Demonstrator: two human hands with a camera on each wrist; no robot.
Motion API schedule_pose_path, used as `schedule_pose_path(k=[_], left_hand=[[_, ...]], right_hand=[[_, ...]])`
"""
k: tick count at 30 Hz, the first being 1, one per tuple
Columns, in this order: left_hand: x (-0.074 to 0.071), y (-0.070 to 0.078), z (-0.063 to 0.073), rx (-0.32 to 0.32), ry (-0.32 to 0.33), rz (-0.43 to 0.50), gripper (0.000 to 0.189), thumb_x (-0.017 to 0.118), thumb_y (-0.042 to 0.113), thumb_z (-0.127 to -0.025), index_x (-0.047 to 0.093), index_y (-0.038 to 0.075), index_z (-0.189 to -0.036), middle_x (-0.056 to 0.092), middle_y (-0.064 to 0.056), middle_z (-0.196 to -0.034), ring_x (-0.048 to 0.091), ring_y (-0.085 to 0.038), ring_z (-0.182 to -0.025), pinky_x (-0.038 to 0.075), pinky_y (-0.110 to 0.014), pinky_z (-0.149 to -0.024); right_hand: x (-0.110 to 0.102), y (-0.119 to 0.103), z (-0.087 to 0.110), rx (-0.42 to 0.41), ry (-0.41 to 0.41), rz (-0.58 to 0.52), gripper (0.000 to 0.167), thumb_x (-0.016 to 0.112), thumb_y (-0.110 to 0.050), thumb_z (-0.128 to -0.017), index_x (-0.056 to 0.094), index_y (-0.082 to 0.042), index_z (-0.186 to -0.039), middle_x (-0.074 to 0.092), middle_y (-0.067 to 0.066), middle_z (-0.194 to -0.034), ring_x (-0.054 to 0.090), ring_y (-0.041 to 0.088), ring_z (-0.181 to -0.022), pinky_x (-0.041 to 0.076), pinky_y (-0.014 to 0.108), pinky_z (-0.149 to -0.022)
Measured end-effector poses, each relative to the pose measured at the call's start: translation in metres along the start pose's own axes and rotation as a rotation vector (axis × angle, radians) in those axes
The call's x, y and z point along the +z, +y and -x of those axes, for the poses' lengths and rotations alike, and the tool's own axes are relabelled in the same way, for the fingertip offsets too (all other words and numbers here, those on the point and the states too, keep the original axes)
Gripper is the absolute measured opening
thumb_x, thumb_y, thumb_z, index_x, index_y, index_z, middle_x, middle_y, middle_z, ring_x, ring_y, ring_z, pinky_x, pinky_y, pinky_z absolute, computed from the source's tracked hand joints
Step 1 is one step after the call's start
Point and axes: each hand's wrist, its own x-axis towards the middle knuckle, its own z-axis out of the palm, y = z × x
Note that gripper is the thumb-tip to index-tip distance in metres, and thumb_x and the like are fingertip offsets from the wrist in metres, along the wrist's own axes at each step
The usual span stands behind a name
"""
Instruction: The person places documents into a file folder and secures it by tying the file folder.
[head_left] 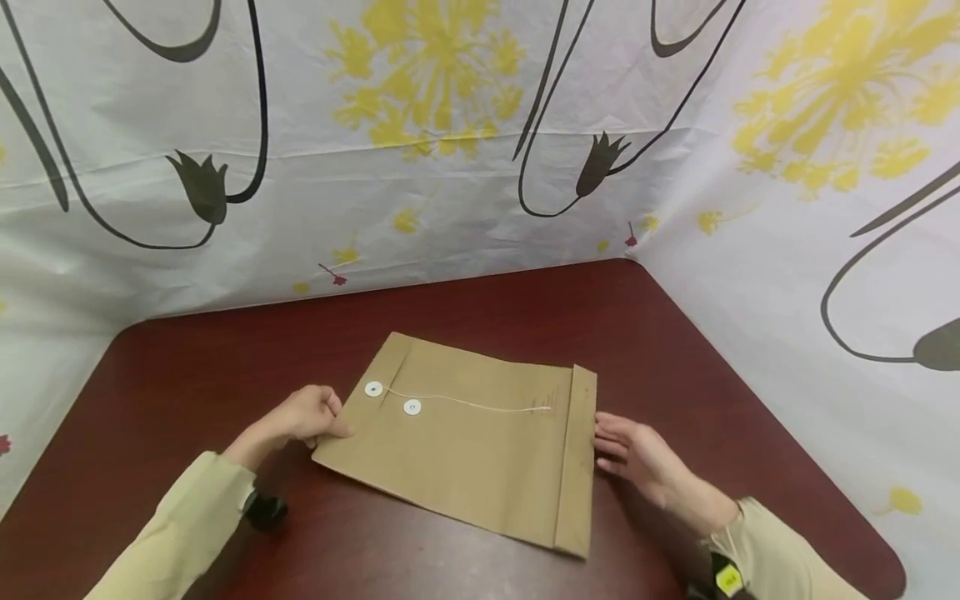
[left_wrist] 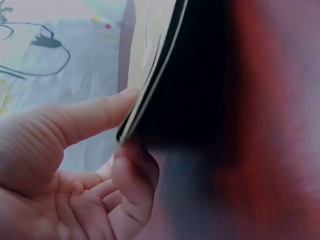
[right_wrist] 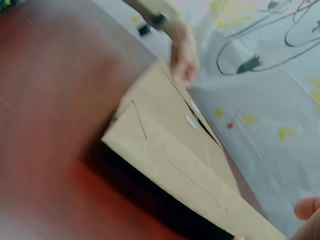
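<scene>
A brown kraft string-tie envelope (head_left: 465, 450) is held tilted over the table, its face with two white button discs (head_left: 412, 407) and a thin white string (head_left: 472, 405) upward. My left hand (head_left: 303, 414) pinches its left edge, thumb on top and curled fingers beneath, as the left wrist view shows close up. At the opposite edge, beside the folded side strip (head_left: 576, 458), is my right hand (head_left: 637, 454) with its fingers extended. In the right wrist view a fingertip (right_wrist: 239, 238) meets the envelope's edge, while the thumb (right_wrist: 307, 215) stands apart from the paper.
A dark red-brown table (head_left: 420, 550) with rounded corners lies under the envelope. White sheeting (head_left: 450, 217) with yellow and grey flower prints hangs along its back and right sides. Dark bands (head_left: 264, 508) sit on both wrists, below light sleeves.
</scene>
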Motion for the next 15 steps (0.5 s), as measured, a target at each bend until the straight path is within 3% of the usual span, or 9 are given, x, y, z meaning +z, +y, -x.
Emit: schedule_pose_path(k=[5, 8, 12, 15], left_hand=[[0.015, -0.005, 0.02, -0.032, 0.022, 0.105, 0.031, 0.076, 0.011, -0.074, 0.047, 0.002, -0.081, 0.049, -0.001, -0.053, 0.047, -0.011, -0.041, 0.042, -0.024, -0.042], [0.025, -0.006, 0.031, -0.045, 0.049, 0.146, 0.034, 0.077, 0.011, -0.073, 0.046, 0.002, -0.082, 0.049, -0.002, -0.052, 0.048, -0.012, -0.04, 0.044, -0.025, -0.042], [0.038, -0.005, 0.042, -0.048, 0.107, 0.153, 0.039, 0.078, 0.012, -0.071, 0.045, 0.0, -0.089, 0.051, -0.004, -0.054, 0.049, -0.014, -0.039, 0.046, -0.029, -0.043], [0.047, -0.002, 0.046, -0.045, 0.165, 0.106, 0.045, 0.079, 0.01, -0.07, 0.044, -0.003, -0.096, 0.053, -0.005, -0.054, 0.05, -0.015, -0.038, 0.046, -0.03, -0.041]], right_hand=[[-0.006, -0.021, -0.029, -0.024, -0.026, 0.099, 0.059, 0.036, -0.023, -0.099, 0.015, 0.007, -0.145, 0.02, 0.028, -0.147, 0.037, 0.03, -0.125, 0.044, 0.029, -0.083], [-0.009, -0.029, -0.047, -0.03, -0.038, 0.166, 0.059, 0.038, -0.025, -0.099, 0.019, 0.007, -0.145, 0.024, 0.028, -0.146, 0.041, 0.03, -0.123, 0.043, 0.033, -0.088], [-0.011, -0.034, -0.065, -0.027, -0.047, 0.248, 0.057, 0.039, -0.023, -0.099, 0.021, 0.007, -0.144, 0.025, 0.029, -0.146, 0.035, 0.038, -0.128, 0.038, 0.043, -0.097], [-0.011, -0.036, -0.074, -0.019, -0.033, 0.279, 0.055, 0.038, -0.021, -0.099, 0.023, 0.009, -0.143, 0.025, 0.03, -0.145, 0.033, 0.04, -0.129, 0.037, 0.046, -0.098]])
